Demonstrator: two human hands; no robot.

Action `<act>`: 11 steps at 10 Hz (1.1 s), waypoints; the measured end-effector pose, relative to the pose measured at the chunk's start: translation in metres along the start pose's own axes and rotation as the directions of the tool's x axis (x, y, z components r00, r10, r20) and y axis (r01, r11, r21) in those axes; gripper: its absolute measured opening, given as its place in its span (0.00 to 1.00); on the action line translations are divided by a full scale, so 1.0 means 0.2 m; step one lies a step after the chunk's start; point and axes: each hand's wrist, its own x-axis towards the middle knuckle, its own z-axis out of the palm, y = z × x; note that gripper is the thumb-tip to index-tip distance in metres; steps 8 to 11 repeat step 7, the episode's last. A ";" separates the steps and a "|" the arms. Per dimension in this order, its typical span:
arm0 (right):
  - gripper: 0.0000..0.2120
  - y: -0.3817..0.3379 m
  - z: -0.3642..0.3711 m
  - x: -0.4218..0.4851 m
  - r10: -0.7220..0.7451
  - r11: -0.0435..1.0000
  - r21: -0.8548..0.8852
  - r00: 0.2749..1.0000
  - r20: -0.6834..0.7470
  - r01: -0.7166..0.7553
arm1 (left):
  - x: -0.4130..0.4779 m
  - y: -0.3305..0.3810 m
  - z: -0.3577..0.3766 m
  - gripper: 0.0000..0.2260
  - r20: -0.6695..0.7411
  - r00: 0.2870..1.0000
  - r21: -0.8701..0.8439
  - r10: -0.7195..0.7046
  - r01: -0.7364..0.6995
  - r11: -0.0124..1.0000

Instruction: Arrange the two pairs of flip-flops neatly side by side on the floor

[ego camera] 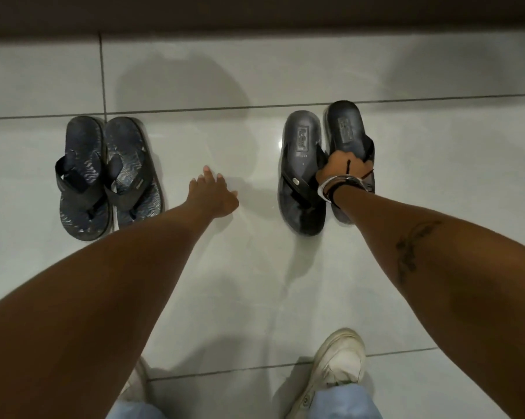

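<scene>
A pair of dark blue patterned flip-flops (pixel 107 176) lies side by side on the white tiled floor at the left, toes toward me. At the right lies a dark grey pair: the left one (pixel 300 176) flat on the floor, the right one (pixel 347 131) set a little farther away. My right hand (pixel 343 167), with bracelets on the wrist, is closed on the strap of the right grey flip-flop. My left hand (pixel 214 196) hovers over the bare floor between the two pairs, fingers apart, holding nothing.
Glossy white floor tiles (pixel 255 282) with dark grout lines. A dark wall base (pixel 255 13) runs along the far edge. My white sneakers (pixel 334 370) and light blue trouser legs stand at the bottom of the view.
</scene>
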 end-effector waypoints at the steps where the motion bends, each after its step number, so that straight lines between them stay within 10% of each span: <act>1: 0.05 -0.01 0.03 0.02 -0.005 1.000 0.002 0.999 -0.034 0.005 | 0.00 -0.01 0.01 0.30 -0.017 1.000 -0.003 0.004 -0.004 1.000; 11: 0.13 0.04 0.02 0.04 -0.097 0.970 -0.228 0.995 -0.038 0.086 | 0.03 -0.09 -0.05 0.31 -0.028 0.994 0.028 0.103 -0.102 0.994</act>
